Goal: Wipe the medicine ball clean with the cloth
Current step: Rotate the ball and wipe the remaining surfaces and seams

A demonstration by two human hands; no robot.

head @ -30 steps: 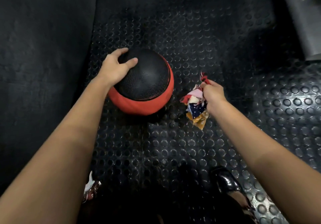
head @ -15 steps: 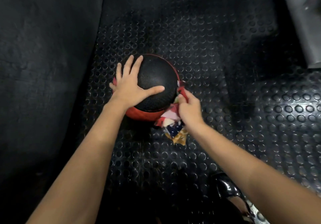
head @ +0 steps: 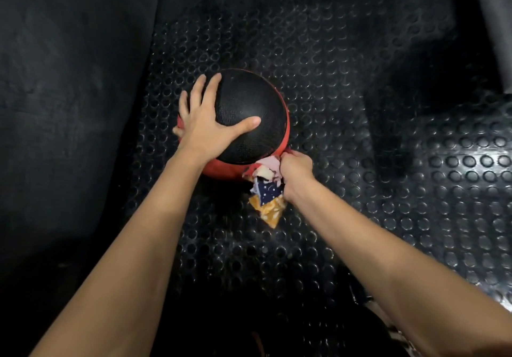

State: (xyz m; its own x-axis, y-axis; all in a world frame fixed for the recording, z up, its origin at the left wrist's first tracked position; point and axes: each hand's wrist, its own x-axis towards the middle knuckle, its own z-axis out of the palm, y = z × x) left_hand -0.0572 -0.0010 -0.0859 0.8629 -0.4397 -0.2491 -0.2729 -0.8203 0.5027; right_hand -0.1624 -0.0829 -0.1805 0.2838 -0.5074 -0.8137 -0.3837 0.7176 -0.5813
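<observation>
On 1 ball [head: 249, 107]: 2 hands, 1 cloth [head: 266, 187].

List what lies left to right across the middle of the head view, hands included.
Smooth dark mat → left hand → medicine ball → cloth → right hand → studded rubber floor.

Pebbled matt rubber medicine ball [head: 249, 112], patchwork cloth [head: 267, 190] — soft, studded glossy rubber floor mat [head: 360, 107]
</observation>
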